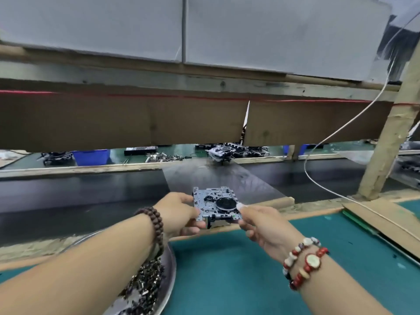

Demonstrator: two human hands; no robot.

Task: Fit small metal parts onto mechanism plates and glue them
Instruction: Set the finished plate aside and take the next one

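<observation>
1. Plate: one metal mechanism plate (214, 205), silver-grey, with a round black wheel (223, 203) set toward its right side. I hold it out in front of me, above the near edge of the dark conveyor belt (91, 201), roughly level, tilted slightly toward me.
2. My left hand (179, 215) grips the plate's left edge; the thumb lies over the top corner and the fingers curl underneath.
3. My right hand (263, 223) pinches the plate's right side; the thumb tip presses on top just beside the black wheel, fingers curled below. Both hands are clamped on the same plate.
4. Left wrist carries a double strand of dark brown wooden beads (154, 226). Right wrist carries two bracelets of red and white beads (304, 261).
5. Under my left forearm sits a round metal tray (169, 280) heaped with small dark metal parts (145, 287). It rests on the teal mat (250, 280) that covers my bench.
6. A flat sheet of cardboard (381, 220) lies on the mat at far right, beside a wooden post (391, 142).
7. A white cable (354, 119) hangs from upper right and runs down onto the cardboard.
8. Across the belt, more mechanism assemblies (227, 152) and a blue bin (92, 156) show below a brown cardboard screen (125, 123).
</observation>
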